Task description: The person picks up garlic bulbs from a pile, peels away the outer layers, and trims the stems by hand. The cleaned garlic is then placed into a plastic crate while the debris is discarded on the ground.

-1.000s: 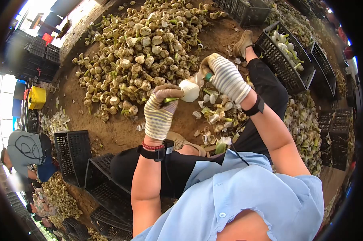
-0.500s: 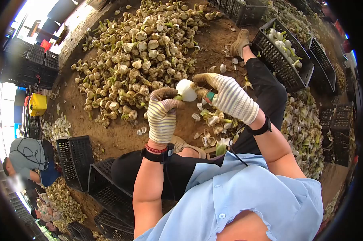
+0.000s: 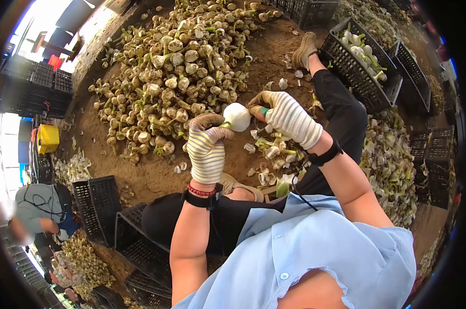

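Note:
A peeled white garlic bulb (image 3: 237, 117) hangs between my hands over the bare ground. My left hand (image 3: 208, 139), in a striped, soiled glove, is closed on its short green stem, thumb and fingers pinched together. On the other side, my right hand (image 3: 289, 119) is curled with its fingertips right at the bulb's root end. A green band or piece (image 3: 264, 112) shows at its thumb; I cannot tell what the fingers hold. Beyond the hands lies a big heap of unpeeled garlic (image 3: 176, 77). Loose peelings (image 3: 274, 152) lie below the right hand.
A black crate (image 3: 354, 77) with peeled bulbs stands at upper right, beside my outstretched leg (image 3: 338, 103). More peelings (image 3: 387, 165) cover the ground at right. Black crates (image 3: 96, 208) stand at left, near another person (image 3: 42, 208) bending over more garlic. A yellow container (image 3: 48, 139) is behind.
My right fingers have drawn slightly off the bulb's root end, baring more of its white side. The bulb and left hand have shifted slightly left. The other person has leaned and moved a hand.

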### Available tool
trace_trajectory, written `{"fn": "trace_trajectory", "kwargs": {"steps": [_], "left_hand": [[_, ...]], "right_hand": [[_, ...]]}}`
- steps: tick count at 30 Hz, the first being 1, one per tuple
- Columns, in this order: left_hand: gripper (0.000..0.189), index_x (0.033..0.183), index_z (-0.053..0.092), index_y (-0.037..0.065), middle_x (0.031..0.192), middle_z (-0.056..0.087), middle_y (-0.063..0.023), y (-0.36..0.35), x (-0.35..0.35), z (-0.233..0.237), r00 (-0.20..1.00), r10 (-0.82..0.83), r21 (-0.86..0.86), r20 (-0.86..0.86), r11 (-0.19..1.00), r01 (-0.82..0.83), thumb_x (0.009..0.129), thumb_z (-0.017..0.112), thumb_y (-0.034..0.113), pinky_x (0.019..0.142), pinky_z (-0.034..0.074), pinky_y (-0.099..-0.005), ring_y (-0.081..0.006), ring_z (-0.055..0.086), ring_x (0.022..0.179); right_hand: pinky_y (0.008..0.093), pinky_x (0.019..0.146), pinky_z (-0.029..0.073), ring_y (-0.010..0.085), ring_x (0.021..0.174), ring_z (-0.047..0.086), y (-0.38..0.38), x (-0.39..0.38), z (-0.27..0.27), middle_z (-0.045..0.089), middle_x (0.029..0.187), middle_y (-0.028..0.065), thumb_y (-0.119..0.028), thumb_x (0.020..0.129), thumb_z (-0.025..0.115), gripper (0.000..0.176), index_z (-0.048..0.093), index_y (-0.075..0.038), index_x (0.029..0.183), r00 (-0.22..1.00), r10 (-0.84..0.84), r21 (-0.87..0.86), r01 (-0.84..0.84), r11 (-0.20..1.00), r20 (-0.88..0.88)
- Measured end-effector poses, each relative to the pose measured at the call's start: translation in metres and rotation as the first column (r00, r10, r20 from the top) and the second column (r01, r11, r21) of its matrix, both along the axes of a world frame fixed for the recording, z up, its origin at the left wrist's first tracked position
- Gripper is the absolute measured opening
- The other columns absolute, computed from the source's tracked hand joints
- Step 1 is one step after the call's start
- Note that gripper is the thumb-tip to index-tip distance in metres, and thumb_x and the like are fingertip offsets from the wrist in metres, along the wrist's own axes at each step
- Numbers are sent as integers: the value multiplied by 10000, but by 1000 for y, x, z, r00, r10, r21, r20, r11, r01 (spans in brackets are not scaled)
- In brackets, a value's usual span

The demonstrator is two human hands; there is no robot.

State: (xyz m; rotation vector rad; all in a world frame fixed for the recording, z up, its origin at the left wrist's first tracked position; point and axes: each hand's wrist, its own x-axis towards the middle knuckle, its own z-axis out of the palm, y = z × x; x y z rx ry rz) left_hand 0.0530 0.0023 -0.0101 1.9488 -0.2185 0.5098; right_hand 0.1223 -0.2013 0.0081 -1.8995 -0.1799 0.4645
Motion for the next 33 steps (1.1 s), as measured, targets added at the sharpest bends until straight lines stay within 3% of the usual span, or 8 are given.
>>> {"fn": "trace_trajectory", "kwargs": {"steps": [6, 9, 14, 16, 20, 24, 26, 33], "left_hand": [[211, 784, 736, 60, 1045, 600, -72, -6, 5, -2, 1000, 0, 129, 16, 992, -2, 709, 714, -136, 719, 534, -296, -191, 633, 866], [209, 791, 704, 33, 1034, 570, -52, -10, 9, -7, 985, -166, -506, -43, 854, 122, 742, 647, -162, 728, 533, -277, -154, 610, 871], [219, 825, 691, 30, 1055, 575, -59, -4, 17, -18, 986, -102, -161, -130, 984, 81, 769, 620, -170, 779, 521, -288, -152, 587, 925], [220, 844, 692, 36, 1008, 598, -54, -23, 19, -23, 982, -119, -200, -145, 976, 89, 799, 614, -165, 821, 501, -270, -149, 584, 942], [394, 1248, 587, 64, 1177, 598, -50, -37, 25, -17, 972, -110, -230, -209, 971, 60, 884, 623, -82, 899, 453, -256, -133, 570, 1023], [443, 1306, 534, 47, 1253, 567, -68, -18, 28, -14, 973, -16, -352, -230, 933, -68, 887, 627, -62, 976, 434, -280, -162, 554, 1101], [475, 1342, 493, 24, 1300, 544, -99, -10, 27, -18, 962, 7, -376, -274, 919, -114, 891, 610, -69, 1049, 424, -314, -196, 541, 1191], [378, 1285, 550, 32, 1223, 584, -74, 15, 36, -48, 865, 4, -560, -502, 761, -328, 919, 629, -18, 982, 474, -289, -156, 562, 1117]], "right_hand": [[313, 542, 453, 121, 603, 549, -1, -10, -7, 616, 686, 105, -239, 919, 654, 281, 629, 34, 983, 961, 36, -100, -9, 995, 275], [333, 588, 499, 190, 637, 614, -5, -3, -24, 675, 767, 127, -164, 907, 664, 211, 611, 9, 1017, 994, -98, 57, 95, 994, 54], [357, 833, 534, 234, 1074, 641, -20, -4, -43, 645, 1205, 201, -47, 821, 752, 536, 501, -1, 1293, 997, 40, -288, -19, 958, 66], [337, 850, 518, 200, 980, 620, -12, -13, -37, 641, 1139, 125, -22, 799, 750, 734, 381, -29, 1434, 993, 117, 340, -110, 934, 1], [288, 854, 535, 205, 1028, 631, -37, 24, -52, 641, 1147, 89, -141, 822, 795, 599, 483, -20, 1318, 994, -56, 208, 75, 975, -96], [276, 816, 569, 169, 899, 656, -134, 90, -45, 661, 1053, 90, -262, 996, 585, 297, 594, -14, 1160, 857, -376, 857, 458, 236, -354], [308, 832, 563, 182, 902, 655, -172, 117, -42, 674, 1011, 90, -200, 968, 624, 242, 615, -24, 1134, 761, -593, 863, 460, 208, -263], [273, 732, 536, 158, 894, 652, 10, 152, -86, 687, 1080, 103, -279, 955, 649, 423, 570, 3, 1260, 951, -217, 414, 293, 862, -222]]}}
